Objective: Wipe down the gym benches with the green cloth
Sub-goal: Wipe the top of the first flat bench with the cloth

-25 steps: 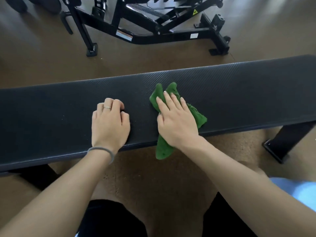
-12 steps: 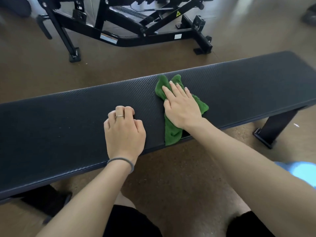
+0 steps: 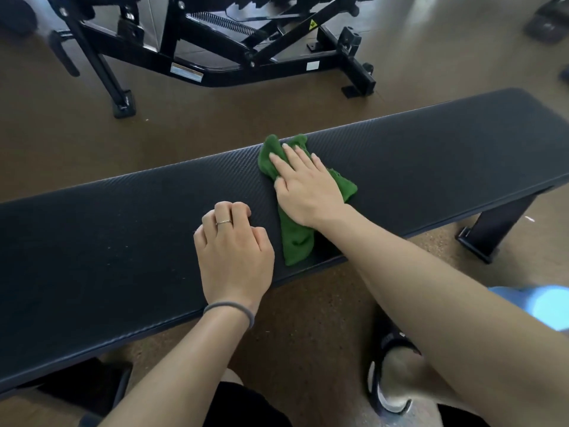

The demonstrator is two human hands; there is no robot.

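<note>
A long black flat gym bench (image 3: 431, 155) runs across the view from lower left to upper right. The crumpled green cloth (image 3: 295, 241) lies across the bench pad, from its far edge to its near edge. My right hand (image 3: 304, 186) presses flat on the cloth with fingers stretched toward the far edge. Just left of the cloth, my left hand (image 3: 234, 251) rests on the pad with fingers curled under; it wears a ring and holds nothing.
A black adjustable bench frame (image 3: 221, 57) stands on the brown floor beyond the flat bench. The bench's right leg (image 3: 492, 229) meets the floor at the right. My shoe (image 3: 391, 380) is on the floor near the bench.
My right hand has slid the green cloth across the pad toward the far edge. The view has shifted left, so more of the bench's right end shows. My left hand stays put.
</note>
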